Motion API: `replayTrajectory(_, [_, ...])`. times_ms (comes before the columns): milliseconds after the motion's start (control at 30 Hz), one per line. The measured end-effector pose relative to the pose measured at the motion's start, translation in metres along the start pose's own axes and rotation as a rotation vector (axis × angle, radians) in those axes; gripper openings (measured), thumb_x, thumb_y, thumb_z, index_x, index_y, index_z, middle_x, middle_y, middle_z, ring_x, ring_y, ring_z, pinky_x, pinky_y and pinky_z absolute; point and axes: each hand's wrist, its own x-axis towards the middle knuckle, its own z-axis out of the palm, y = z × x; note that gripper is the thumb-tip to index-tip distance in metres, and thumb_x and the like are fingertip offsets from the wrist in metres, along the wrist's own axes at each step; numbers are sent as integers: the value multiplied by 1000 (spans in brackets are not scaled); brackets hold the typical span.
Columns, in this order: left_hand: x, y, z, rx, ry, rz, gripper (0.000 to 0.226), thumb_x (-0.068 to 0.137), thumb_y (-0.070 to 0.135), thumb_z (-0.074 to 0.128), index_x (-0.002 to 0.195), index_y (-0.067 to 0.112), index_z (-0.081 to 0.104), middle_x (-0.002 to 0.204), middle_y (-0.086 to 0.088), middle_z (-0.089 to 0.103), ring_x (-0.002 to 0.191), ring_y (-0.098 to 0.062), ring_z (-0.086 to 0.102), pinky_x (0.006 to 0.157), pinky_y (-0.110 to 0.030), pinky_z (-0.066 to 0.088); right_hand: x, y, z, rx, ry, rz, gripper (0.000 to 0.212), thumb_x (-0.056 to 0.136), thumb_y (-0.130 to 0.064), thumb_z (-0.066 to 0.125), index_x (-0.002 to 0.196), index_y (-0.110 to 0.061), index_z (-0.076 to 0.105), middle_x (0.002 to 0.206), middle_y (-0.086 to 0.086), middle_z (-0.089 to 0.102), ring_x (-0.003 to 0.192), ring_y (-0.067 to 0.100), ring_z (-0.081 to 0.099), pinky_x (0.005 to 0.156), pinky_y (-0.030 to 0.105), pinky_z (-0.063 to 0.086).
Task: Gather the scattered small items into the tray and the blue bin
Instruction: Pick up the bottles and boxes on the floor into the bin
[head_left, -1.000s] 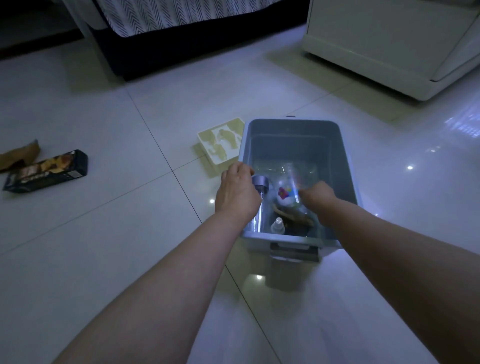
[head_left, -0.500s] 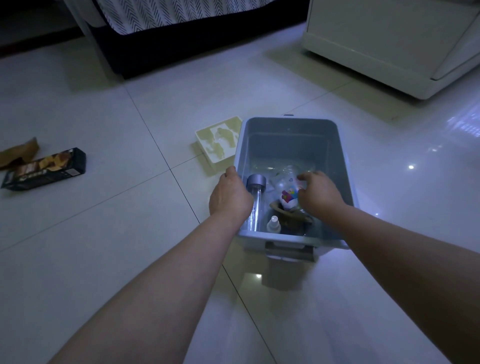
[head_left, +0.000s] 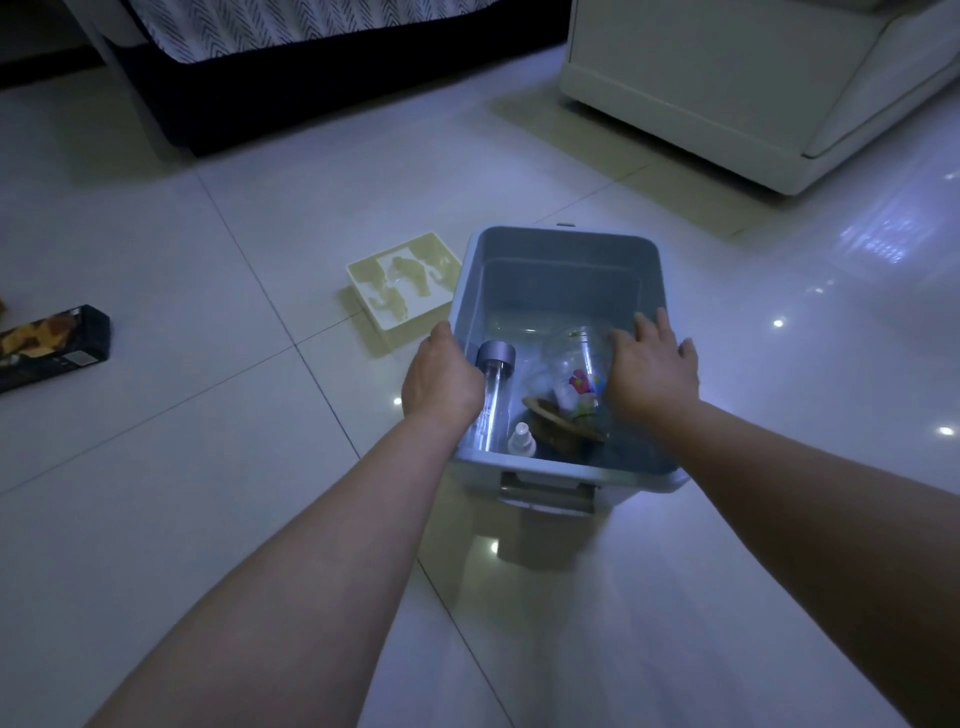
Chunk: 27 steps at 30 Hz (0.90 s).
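Observation:
The blue bin (head_left: 566, 236) stands on the tiled floor in front of me. Inside it lie a clear bottle with a grey cap (head_left: 493, 395), a clear glass jar with a flower print (head_left: 574, 371), a small white bottle (head_left: 521, 441) and a brown curved object (head_left: 553, 426). My left hand (head_left: 441, 382) curls over the bin's left rim. Over the bin's right side, my right hand (head_left: 652, 366) is spread flat with nothing in it, fingertips near the right rim and just right of the jar. A cream tray (head_left: 400, 288) with moulded hollows touches the bin's far left corner.
A black printed box (head_left: 52, 345) lies on the floor at far left. A dark bed base with a patterned cover (head_left: 322, 57) runs along the back. A white sofa (head_left: 753, 88) stands at the back right.
My right hand has let go of the glass jar, which now rests in the bin, and has moved right toward the rim with fingers spread. My left hand stays on the left rim.

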Motion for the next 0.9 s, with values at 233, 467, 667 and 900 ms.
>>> replayTrajectory(233, [6,17,21,-8,64,10,45,90,13,47,135,15,44,128,-8,58,114,-32,57,88,-41,48,10,30,1,66,42,-22,57,89,-7,46,144,-2,30,159,13,10,149,25,3,119,43,12])
replayTrajectory(467, [35,38,33,132,73,39,50,89,12,50,137,13,40,131,-10,55,116,-33,55,90,-40,47,37,44,-7,151,46,-67,63,87,-5,55,144,-3,30,160,13,5,149,25,0,120,41,7])
replayTrajectory(667, [43,50,31,133,64,45,42,93,11,42,135,13,44,128,-12,58,111,-33,57,82,-32,42,38,44,-12,122,46,-142,59,93,-22,47,146,-4,28,160,14,6,150,25,-1,121,44,3])
replayTrajectory(900, [93,14,10,-203,56,-212,26,95,20,40,78,12,59,97,-15,62,91,-32,60,79,-40,51,53,-2,3,141,55,-267,55,94,-29,53,142,-10,33,158,12,17,150,24,4,120,44,2])
